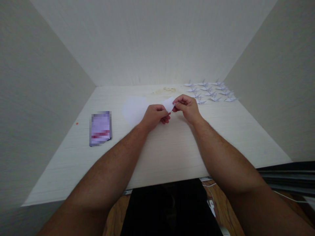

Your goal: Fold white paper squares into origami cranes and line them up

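Note:
Both of my hands meet over the middle of a pale wooden table (172,154). My left hand (154,116) and my right hand (187,106) each pinch an end of a small folded white paper piece (168,104) held between them, just above the tabletop. Fingers of both hands are closed on the paper. A sheet of white paper (134,109) lies flat on the table just left of my left hand.
Several small folded paper cranes (211,91) stand in rows at the back right corner. A blurred purple card or packet (100,128) lies at the left. White walls enclose the table on three sides. A faint brownish stain (165,90) marks the back edge.

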Available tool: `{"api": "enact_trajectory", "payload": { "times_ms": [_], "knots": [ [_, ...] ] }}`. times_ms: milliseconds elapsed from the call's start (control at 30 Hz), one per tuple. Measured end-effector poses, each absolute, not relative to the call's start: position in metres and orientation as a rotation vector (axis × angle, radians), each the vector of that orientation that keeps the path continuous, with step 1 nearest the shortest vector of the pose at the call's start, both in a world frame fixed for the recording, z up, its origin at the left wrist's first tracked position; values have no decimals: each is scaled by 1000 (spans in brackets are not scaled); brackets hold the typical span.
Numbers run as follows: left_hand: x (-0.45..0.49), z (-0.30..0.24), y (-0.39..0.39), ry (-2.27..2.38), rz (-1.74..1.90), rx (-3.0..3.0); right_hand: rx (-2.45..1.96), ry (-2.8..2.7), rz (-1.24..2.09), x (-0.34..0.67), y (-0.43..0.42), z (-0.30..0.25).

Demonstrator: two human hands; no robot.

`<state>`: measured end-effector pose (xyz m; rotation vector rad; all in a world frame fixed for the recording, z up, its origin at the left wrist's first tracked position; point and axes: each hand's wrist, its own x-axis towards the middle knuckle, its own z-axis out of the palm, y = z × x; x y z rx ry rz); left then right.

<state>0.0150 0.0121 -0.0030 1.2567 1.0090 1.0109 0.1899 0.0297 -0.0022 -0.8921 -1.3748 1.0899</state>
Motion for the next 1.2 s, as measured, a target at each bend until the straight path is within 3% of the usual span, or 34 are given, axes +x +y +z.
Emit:
{"api": "enact_trajectory", "payload": {
  "times_ms": [467,1200],
  "knots": [
    [20,0,9,1254,985,1466,-958,-1411,1032,187,33,-6],
    [20,1,9,1224,1016,1450,-1115,-1432,771,173,23,-1]
  ]
}}
